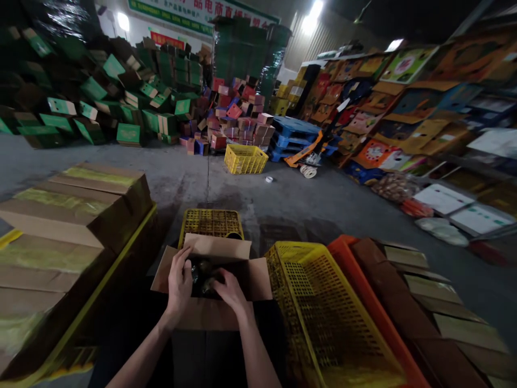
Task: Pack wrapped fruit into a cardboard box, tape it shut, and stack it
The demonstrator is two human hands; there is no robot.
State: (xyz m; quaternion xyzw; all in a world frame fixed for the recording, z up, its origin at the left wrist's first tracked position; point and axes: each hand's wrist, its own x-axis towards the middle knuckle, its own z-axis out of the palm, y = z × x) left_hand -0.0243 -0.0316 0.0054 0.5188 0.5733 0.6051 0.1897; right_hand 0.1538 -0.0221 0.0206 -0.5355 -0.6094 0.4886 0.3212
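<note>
An open cardboard box sits in front of me with its flaps folded out, resting on a yellow crate. Dark round items lie inside it, too dim to name. My left hand rests on the box's left inner edge, fingers curled over it. My right hand reaches into the box from the near side, its fingers bent down among the dark items. Whether it grips one is hidden.
A tilted yellow crate and an orange crate stand at my right, with flat cardboard beyond. Taped brown cartons are stacked at my left. Another yellow crate, blue pallets and heaps of green and red boxes lie across the concrete floor.
</note>
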